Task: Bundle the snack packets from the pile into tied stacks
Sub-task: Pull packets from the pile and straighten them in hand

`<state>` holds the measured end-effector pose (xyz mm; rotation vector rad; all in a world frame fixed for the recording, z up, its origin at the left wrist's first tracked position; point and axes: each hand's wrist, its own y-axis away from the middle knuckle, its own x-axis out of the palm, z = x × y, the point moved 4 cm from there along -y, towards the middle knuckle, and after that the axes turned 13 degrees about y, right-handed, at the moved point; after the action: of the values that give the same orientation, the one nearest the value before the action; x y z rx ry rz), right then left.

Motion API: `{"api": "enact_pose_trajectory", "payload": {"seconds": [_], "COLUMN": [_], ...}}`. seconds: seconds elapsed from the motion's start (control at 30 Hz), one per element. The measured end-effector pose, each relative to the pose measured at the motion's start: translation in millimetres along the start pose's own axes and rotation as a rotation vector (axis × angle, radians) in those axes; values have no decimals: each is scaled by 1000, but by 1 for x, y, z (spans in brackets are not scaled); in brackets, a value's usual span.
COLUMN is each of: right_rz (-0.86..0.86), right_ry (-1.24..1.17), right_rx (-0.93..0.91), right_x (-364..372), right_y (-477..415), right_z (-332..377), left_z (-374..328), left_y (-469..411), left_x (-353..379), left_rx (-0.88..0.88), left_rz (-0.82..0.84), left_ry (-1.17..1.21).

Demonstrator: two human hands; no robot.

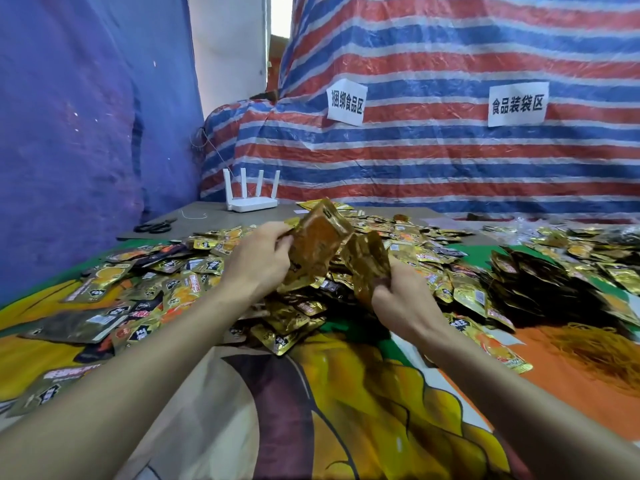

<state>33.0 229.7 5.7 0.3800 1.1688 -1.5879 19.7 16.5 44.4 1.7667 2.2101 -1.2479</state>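
Gold-foil snack packets [180, 271] lie in a broad pile [415, 251] on the printed cloth [346, 393]; above that pile the left hand [258, 259] clamps a thin stack [317, 242] by its side edge; the right hand [403, 297] grips a smaller sheaf [369, 261] over the pile too; light, slick and floppy by the look, best squeezed across the flat faces.

Left sign [347, 102] 捆绑食品区, right sign [517, 103] 食品装袋区, both on striped tarp [450, 161]
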Motion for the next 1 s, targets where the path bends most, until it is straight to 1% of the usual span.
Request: {"api": "enact_pose_trajectory", "payload": {"seconds": [0.1, 0.2, 0.3, 0.37, 0.43, 0.53, 0.6, 0.67, 0.77, 0.87, 0.93, 1.0], "right_rz": [-22, -43, -29, 8, 25, 3, 0, -9, -40, -38, -22, -29], "right_ry": [-204, -343, -494, -605, -673, -782, -843, -872, -908, -921, -907, -880], "right_rx": [82, 169, 217, 287, 340, 390, 419, 449, 466, 439, 394, 355], "right_x": [-1, 2, 9, 18, 26, 36, 43, 51, 59, 64, 69, 72], "right_y": [-7, -12, -16, -19, -23, -30, -34, -39, -47, -50, -50, -47], "right_z": [3, 3, 5, 0, -6, -14, -18, -21, -17, -11, -8, -5], "left_z": [1, -4, 0, 10, 25, 48, 62, 71, 75, 78, 75, 69], "left_y": [-4, -5, -6, -7, -8, -10, -13, -15, -12, -7, -3, 4], "left_x": [-11, -16, -14, -9, -3, 6, 16, 25, 38, 52, 64, 74], "left_rx": [-21, -19, -84, -163, -257, -471, -602, -676, -690, -674, -660, -631], "left_rz": [-111, -206, -279, -326, -407, -570, -604, -592, -529, -447, -376, -313], "left_ry": [145, 287, 440, 565, 722, 1024, 1213, 1324, 1405, 1467, 1466, 1367]}}
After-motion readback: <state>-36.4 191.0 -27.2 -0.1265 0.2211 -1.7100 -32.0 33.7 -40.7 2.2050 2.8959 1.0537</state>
